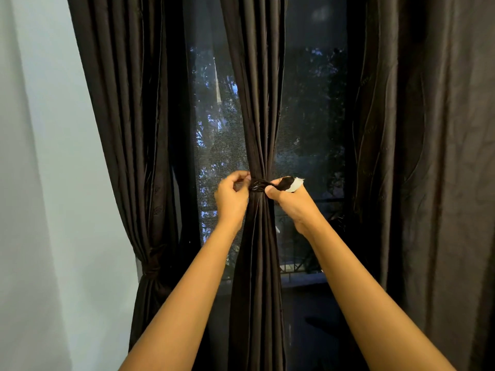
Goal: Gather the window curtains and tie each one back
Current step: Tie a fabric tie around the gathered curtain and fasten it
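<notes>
A dark brown middle curtain [257, 103] hangs gathered into a narrow bundle in front of the window. A dark tie band [258, 182] is wrapped round it at hand height. My left hand [231, 195] pinches the band's left end beside the bundle. My right hand [290, 199] grips the band's right end, a dark strip with a pale end piece [296, 184]. The left curtain [126, 103] is gathered and tied low with a knot [152, 269]. The right curtain [428, 156] hangs loose.
A pale wall [48, 183] runs down the left side. Behind the curtains a mesh-screened window [217, 129] shows dark trees and a balcony railing [302, 266]. The area below the sill is dark.
</notes>
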The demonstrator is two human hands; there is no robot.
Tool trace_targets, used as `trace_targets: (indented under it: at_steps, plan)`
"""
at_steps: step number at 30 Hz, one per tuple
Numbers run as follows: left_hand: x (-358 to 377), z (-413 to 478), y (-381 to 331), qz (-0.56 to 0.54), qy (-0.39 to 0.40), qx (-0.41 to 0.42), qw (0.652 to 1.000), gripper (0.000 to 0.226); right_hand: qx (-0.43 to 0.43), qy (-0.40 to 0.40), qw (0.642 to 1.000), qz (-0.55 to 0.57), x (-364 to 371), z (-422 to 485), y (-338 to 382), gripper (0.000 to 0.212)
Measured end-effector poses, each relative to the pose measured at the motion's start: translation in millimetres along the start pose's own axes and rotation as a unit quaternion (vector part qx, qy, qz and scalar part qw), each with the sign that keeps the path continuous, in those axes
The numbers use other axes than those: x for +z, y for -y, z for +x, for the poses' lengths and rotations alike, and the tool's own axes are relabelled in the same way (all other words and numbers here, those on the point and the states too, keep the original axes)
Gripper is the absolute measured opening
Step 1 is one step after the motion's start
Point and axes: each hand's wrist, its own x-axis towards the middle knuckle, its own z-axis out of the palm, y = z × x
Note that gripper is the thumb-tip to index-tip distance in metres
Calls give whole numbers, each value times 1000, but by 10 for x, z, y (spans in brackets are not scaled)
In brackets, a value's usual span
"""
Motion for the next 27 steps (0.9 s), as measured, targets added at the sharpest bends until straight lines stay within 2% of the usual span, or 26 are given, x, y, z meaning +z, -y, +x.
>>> trace_targets:
  at_steps: [2,4,7,10,12,13,16,20,23,27]
  plan:
    - [3,-16,-20,-68,59,-64,994,15,11,7,1000,7,-7,-9,14,19]
    - [7,-23,-39,-77,104,-95,987,22,29,15,999,27,-8,-19,36,22]
    - [9,-46,-66,-109,121,-119,980,25,41,6,998,45,0,-14,24,13]
    - [-30,-156,-134,-232,133,-167,949,25,40,-20,997,56,0,-39,6,10]
    - [-59,-226,-138,-279,178,-176,927,34,46,-27,996,69,-20,-51,8,12]
    - [-60,-260,-129,-270,200,-169,926,35,46,-29,996,72,-24,-53,10,13]
    - [-64,-332,-128,-223,234,-124,938,16,61,-34,996,52,-52,-29,-29,8]
    - [-84,-321,-68,-169,244,-87,951,43,72,-68,995,-12,-101,-55,-13,21]
    - [-32,-288,-51,-86,214,-63,971,46,42,-103,992,-61,-108,-94,63,35]
    - [43,-390,-57,6,160,-7,987,54,8,-107,989,-103,-107,-128,82,31]
